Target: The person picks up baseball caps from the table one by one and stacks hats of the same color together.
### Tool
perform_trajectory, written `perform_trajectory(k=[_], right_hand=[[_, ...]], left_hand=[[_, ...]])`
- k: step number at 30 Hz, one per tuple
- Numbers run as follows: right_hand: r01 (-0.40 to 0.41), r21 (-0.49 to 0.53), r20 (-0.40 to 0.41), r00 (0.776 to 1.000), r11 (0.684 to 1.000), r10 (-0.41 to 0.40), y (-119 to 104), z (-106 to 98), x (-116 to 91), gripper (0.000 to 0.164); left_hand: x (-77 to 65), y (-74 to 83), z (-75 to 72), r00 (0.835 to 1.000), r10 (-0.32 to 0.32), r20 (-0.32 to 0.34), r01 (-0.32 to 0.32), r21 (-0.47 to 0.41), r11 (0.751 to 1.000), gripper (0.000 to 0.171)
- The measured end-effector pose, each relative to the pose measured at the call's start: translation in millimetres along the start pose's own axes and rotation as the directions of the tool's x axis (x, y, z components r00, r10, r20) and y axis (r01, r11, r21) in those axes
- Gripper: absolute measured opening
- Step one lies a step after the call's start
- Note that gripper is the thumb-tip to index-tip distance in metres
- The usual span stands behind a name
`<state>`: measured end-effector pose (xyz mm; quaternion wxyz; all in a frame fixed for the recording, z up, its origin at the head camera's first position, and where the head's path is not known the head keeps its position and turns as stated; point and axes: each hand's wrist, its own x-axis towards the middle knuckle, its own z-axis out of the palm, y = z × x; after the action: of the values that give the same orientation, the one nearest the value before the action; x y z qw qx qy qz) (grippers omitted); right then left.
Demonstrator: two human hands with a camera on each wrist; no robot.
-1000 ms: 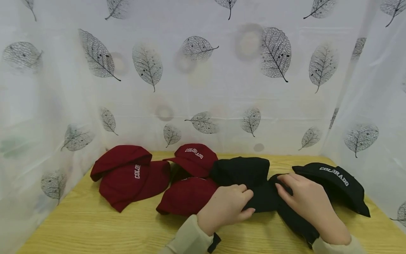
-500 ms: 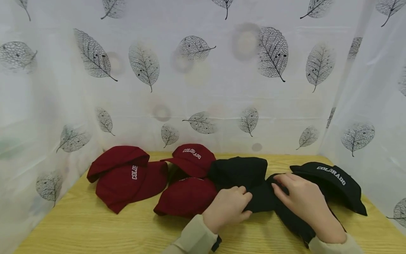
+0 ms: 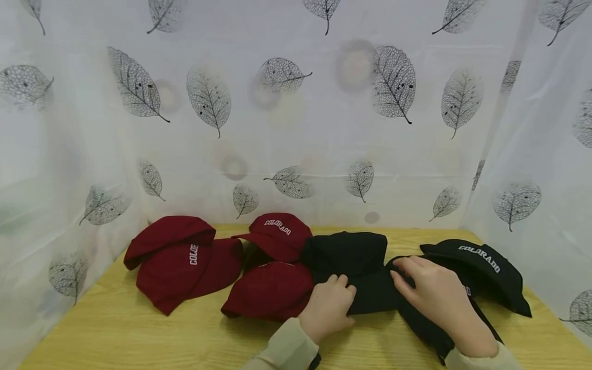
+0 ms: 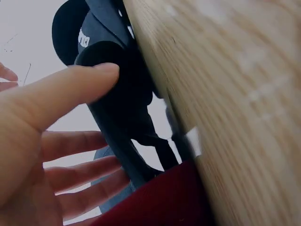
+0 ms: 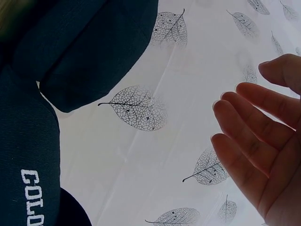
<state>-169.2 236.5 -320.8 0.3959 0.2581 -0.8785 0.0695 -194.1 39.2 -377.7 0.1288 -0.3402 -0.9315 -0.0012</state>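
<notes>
My left hand is at the lower left of a black cap in the middle of the table. In the left wrist view its thumb and fingers are stretched, with fingertips along the dark cap's edge; firm contact cannot be told. My right hand hovers over another black cap at the right, which it partly hides. Its fingers are relaxed and hold nothing in the right wrist view. Just behind lies a further black cap with white COLORADO lettering.
Two red caps overlap at the left. Another red cap and a red cap in front of it lie beside the middle black cap. Leaf-printed curtains enclose the wooden table at the back and sides.
My left hand has drawn back slightly to the left from the middle black cap's brim. The right hand has barely moved. The head view has shifted a little; the caps stay put.
</notes>
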Motion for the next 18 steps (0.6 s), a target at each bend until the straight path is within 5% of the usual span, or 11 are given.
perform_trajectory(k=[8, 18], right_hand=[[0.015, 0.000, -0.006, 1.000, 1.000, -0.015, -0.2, 1.2, -0.4, 0.017], [-0.011, -0.011, 0.002, 1.000, 1.000, 0.011, 0.2, -0.2, -0.3, 0.016]], left_hand=[[0.3, 1.2, 0.0, 1.000, 0.019, -0.005, -0.019, 0.029, 0.999, 0.031], [-0.6, -0.7, 1.6, 0.979, 0.047, -0.200, -0.040, 0.039, 0.998, 0.010]])
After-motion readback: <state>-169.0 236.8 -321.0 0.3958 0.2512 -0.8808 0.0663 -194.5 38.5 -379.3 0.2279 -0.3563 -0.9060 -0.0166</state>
